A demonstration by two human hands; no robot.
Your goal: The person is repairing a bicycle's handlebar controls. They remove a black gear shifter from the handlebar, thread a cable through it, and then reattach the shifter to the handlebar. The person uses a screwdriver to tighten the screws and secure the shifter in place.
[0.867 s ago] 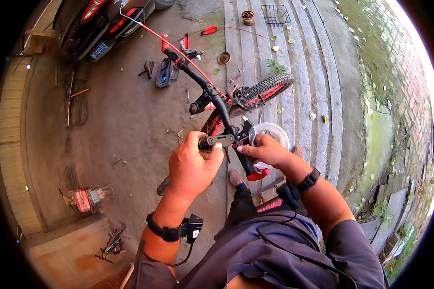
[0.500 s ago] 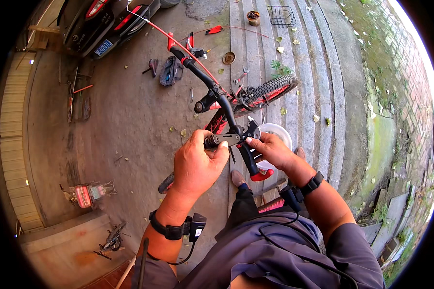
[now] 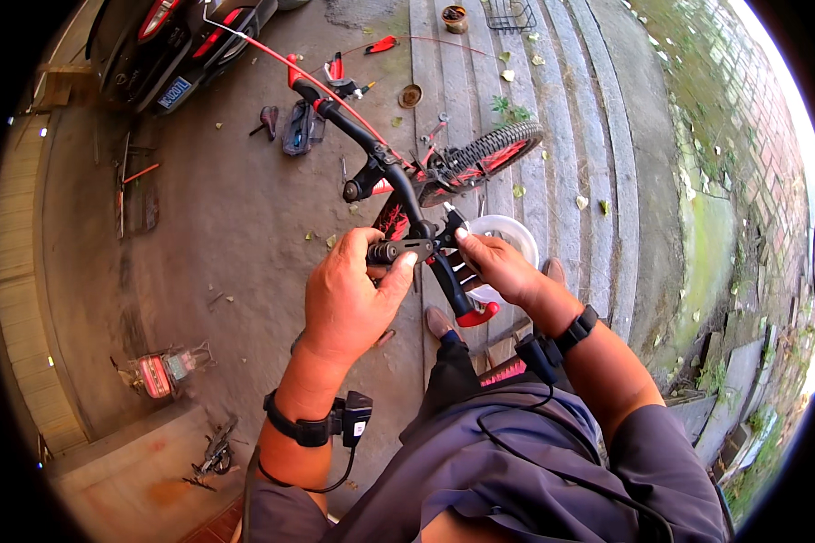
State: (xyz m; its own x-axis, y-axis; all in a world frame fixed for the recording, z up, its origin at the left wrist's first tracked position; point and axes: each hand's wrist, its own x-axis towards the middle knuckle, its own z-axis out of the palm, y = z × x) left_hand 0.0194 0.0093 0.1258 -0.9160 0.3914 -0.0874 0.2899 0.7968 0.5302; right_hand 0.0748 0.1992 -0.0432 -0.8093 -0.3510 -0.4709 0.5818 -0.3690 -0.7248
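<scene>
A black handlebar (image 3: pixel 407 185) of a bicycle runs diagonally in front of me, its near black grip (image 3: pixel 447 279) ending in a red tip. My left hand (image 3: pixel 346 299) is closed around a folding multi-tool (image 3: pixel 413 249), thumb pressed on its dark grey side plate. The tool's far end meets the bar beside the brake lever clamp; the exact contact is hidden. On the other side, my right hand (image 3: pixel 505 268) grips the black brake lever (image 3: pixel 452 224) between thumb and fingers, next to the grip. A thin red cable housing (image 3: pixel 358 107) stretches along the bar's far half.
A white bucket (image 3: pixel 522 237) stands behind my right hand. Beyond lie the knobby tyre (image 3: pixel 503 145), a wrench (image 3: pixel 435 128), a saddle (image 3: pixel 265 121), a plastic tool case (image 3: pixel 301 128), a rusty tin (image 3: pixel 455 18) and a wire basket (image 3: pixel 511 14). A black car (image 3: pixel 167 54) is parked far left.
The whole scene has slid slightly left and up in the picture. Both hands keep their grips, and the right thumb sits a little higher along the brake lever.
</scene>
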